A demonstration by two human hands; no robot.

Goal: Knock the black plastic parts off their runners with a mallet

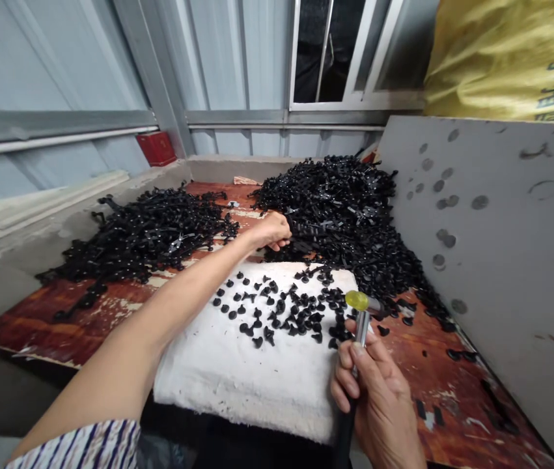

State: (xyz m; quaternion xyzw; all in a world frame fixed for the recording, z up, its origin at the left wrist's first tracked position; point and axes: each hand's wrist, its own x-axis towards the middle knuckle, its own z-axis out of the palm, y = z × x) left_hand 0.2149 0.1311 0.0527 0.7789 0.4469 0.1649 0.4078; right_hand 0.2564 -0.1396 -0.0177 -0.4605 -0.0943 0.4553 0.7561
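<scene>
My left hand [273, 230] reaches forward to the near edge of a big pile of black plastic parts [340, 208], its fingers curled down into the pieces. What they grip is hidden. My right hand [377, 397] is closed round the metal handle of a small mallet [360, 311] with a yellow head. The mallet head hovers over the right edge of a white cloth pad [237, 371]. Several small loose black pieces [281, 309] lie scattered on the pad.
A second heap of black parts [144, 238] lies on the left of the worn red board [62, 319]. A grey panel [501, 260] walls the right side. A red box [157, 148] sits in the far corner, a yellow sack [506, 58] above right.
</scene>
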